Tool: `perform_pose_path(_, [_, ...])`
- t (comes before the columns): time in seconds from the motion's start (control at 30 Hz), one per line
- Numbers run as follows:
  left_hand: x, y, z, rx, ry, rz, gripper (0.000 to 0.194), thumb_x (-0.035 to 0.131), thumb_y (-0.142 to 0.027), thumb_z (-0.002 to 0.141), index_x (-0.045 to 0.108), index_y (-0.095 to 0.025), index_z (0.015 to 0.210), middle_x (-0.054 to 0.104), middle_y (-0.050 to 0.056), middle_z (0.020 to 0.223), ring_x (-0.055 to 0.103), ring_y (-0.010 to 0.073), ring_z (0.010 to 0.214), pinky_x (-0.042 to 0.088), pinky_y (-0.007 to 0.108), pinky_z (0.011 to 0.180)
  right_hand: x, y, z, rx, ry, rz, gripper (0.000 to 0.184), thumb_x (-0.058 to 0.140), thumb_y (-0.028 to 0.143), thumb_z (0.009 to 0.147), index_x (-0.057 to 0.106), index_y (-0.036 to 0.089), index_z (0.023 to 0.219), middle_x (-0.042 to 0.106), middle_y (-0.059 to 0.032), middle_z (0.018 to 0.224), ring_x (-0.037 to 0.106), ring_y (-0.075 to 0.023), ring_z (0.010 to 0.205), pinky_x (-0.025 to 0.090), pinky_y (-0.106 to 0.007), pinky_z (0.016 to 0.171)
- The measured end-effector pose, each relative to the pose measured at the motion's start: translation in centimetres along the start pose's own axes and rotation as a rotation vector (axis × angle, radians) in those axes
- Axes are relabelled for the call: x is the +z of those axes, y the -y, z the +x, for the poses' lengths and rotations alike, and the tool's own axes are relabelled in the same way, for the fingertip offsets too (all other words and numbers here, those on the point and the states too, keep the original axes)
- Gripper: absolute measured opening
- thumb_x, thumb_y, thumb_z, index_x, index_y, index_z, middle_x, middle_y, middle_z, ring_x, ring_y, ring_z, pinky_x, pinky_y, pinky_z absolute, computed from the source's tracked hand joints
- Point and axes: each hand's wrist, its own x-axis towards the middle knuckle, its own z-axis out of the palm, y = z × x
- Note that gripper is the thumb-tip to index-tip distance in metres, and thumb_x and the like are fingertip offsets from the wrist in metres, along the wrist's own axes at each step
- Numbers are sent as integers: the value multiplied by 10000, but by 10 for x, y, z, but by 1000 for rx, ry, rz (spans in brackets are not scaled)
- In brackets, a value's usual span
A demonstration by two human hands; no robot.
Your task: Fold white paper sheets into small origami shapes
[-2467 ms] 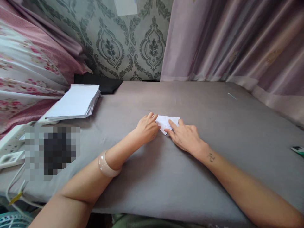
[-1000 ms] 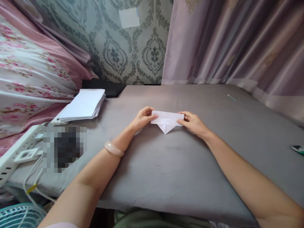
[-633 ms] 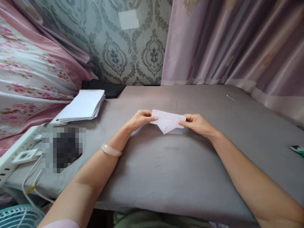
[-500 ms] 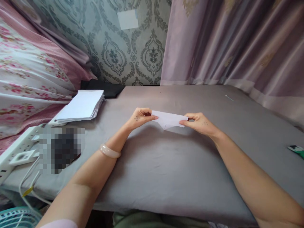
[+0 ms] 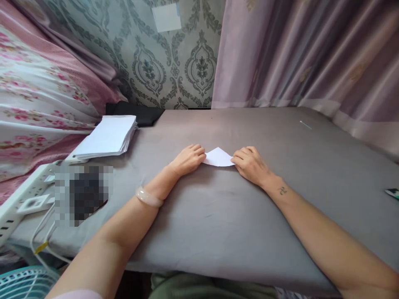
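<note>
— Where's the folded paper (image 5: 218, 158)?
— Between the two hands, in the middle of the gray counter (image 5: 212, 232). Its point faces the wall, and the long edge bows a little toward the person.
— And the hands?
— Both closed on it. The left hand (image 5: 188, 160) pinches one end, the right hand (image 5: 250, 165) the other, fingers curled over.
— How far along is it?
— Some folding looks done, since the sheet has a peaked shape with narrow ends. The underside is hidden, so I can't tell how many folds it has, or what's left.
— Anything else nearby?
— A stack of paper (image 5: 107, 135) on the left, well apart from the hands.
</note>
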Motion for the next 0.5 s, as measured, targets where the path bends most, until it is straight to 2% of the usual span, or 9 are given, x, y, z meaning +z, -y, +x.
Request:
perform_pose_path(0.17, [-2,-1,-4,-11,30,-180,358,310,-207,954,654,-141,881,622,129,926,535,205,884,421,316,769,0,-4,-7,117,45,162,266,441,216,904,706,215,930,665,-59,915,549,-185,845,349,-333,785])
perform_pose_path(0.27, [-1,1,-8,-67,22,-333,357,324,-252,958,669,-167,923,630,114,961,559,192,910,430,299,784,-1,-7,-8,209,76,295,233,480,246,882,712,231,878,664,-38,924,573,-167,840,379,-305,756])
perform_pose_path(0.37, [3,3,-9,-187,6,-492,300,406,-297,930,677,-178,877,638,87,947,577,172,874,423,269,754,0,-9,-6,363,79,424,189,539,300,837,709,227,800,660,-23,911,581,-143,758,408,-279,700])
perform_pose_path(0.5, [7,3,-3,-451,-14,-665,277,543,-373,840,637,-156,697,608,38,749,524,135,678,375,253,644,2,-14,-3,534,88,494,203,588,383,774,702,223,728,655,-27,913,578,-145,710,426,-281,654])
